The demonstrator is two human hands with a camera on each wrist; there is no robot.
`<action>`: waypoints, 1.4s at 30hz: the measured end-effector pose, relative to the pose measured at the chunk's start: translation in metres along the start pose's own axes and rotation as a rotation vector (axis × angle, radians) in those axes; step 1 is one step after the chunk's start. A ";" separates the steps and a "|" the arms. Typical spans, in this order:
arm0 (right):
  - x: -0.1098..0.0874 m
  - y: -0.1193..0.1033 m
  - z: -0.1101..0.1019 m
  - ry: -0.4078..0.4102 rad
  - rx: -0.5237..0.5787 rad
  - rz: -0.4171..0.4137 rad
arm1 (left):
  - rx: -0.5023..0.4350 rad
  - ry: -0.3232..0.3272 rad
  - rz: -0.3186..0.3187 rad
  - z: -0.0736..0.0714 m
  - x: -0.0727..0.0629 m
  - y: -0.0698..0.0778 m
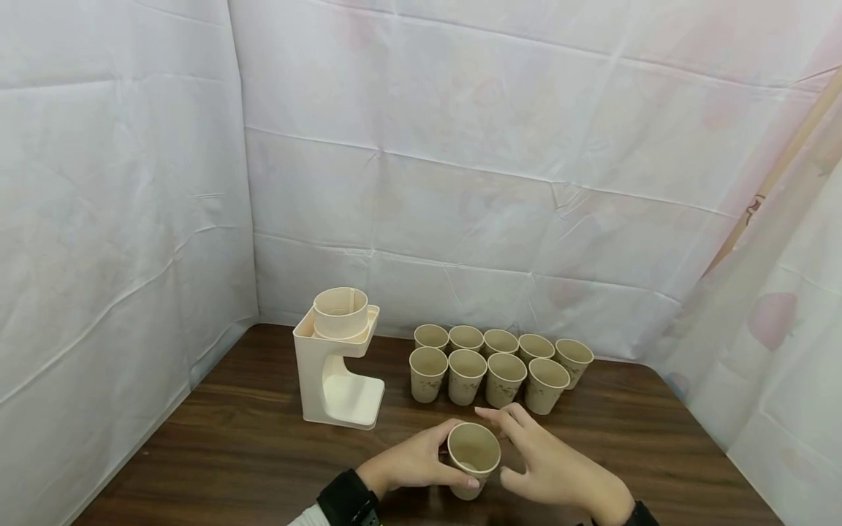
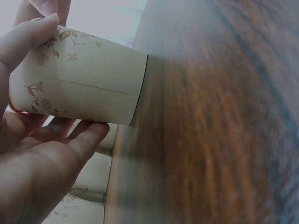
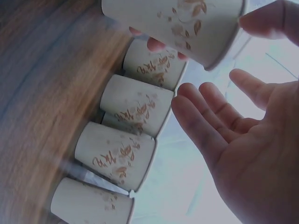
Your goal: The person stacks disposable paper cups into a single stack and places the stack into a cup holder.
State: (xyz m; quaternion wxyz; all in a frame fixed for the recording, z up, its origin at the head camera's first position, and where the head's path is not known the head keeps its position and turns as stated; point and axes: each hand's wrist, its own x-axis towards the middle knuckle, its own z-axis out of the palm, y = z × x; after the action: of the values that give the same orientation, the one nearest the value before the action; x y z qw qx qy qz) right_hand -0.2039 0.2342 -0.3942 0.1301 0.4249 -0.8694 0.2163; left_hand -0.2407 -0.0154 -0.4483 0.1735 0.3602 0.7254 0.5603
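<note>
A beige paper cup [image 1: 465, 491] with a brown leaf print stands mouth up near the table's front. My left hand [image 1: 421, 459] holds it, thumb on the near side and fingers round the far side. In the left wrist view the base of the paper cup [image 2: 100, 77] is right at the tabletop. Just to the cup's right is my right hand [image 1: 552, 464], its fingers spread and loosely bent, holding nothing. In the right wrist view a gap shows between the right hand [image 3: 247, 135] and the cup.
Behind the hands, several matching paper cups [image 1: 467, 374] stand in two rows on the dark wooden table [image 1: 230, 431]. To their left is a cream plastic stand [image 1: 312, 380] with a round holder [image 1: 340, 314] on top. White curtains [image 1: 460, 219] hang behind the table.
</note>
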 end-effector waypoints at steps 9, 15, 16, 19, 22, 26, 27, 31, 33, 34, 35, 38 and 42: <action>-0.001 0.002 -0.011 0.049 -0.054 0.043 | 0.000 0.001 0.004 0.000 0.001 -0.002; -0.001 0.004 -0.016 0.044 -0.084 0.079 | -0.009 0.001 -0.001 0.001 0.000 -0.002; -0.001 0.005 -0.017 0.046 -0.087 0.081 | -0.009 0.002 -0.004 0.001 0.000 -0.002; -0.001 0.008 -0.021 0.060 -0.083 0.071 | -0.004 0.007 -0.010 0.002 0.000 -0.002; 0.000 0.014 -0.025 0.086 -0.100 0.055 | 0.007 0.016 -0.011 0.002 0.000 -0.002; 0.002 0.025 -0.030 0.124 -0.134 0.059 | 0.013 0.022 -0.006 0.002 0.000 -0.001; 0.002 0.028 -0.032 0.132 -0.138 0.068 | 0.014 0.023 -0.006 0.002 0.000 -0.001; 0.001 0.036 -0.036 0.160 -0.135 0.137 | 0.013 0.023 -0.013 0.003 -0.001 -0.001; 0.000 0.040 -0.038 0.181 -0.136 0.169 | 0.017 0.024 -0.016 0.003 -0.001 -0.001; 0.000 0.043 -0.039 0.195 -0.141 0.182 | 0.018 0.025 -0.017 0.003 -0.001 -0.001; 0.000 0.045 -0.040 0.211 -0.151 0.191 | 0.019 0.025 -0.015 0.003 -0.001 -0.001; 0.001 0.052 -0.043 0.257 -0.162 0.216 | 0.012 0.024 -0.006 0.003 0.000 0.000; 0.002 0.061 -0.045 0.274 -0.143 0.293 | 0.008 0.024 0.007 0.003 0.000 0.000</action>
State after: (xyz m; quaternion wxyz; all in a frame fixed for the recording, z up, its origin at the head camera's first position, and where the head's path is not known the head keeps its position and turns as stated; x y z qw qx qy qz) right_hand -0.2514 0.2882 -0.3704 0.2441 0.2502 -0.9091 0.2266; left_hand -0.2389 -0.0137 -0.4491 0.1614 0.3565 0.7284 0.5624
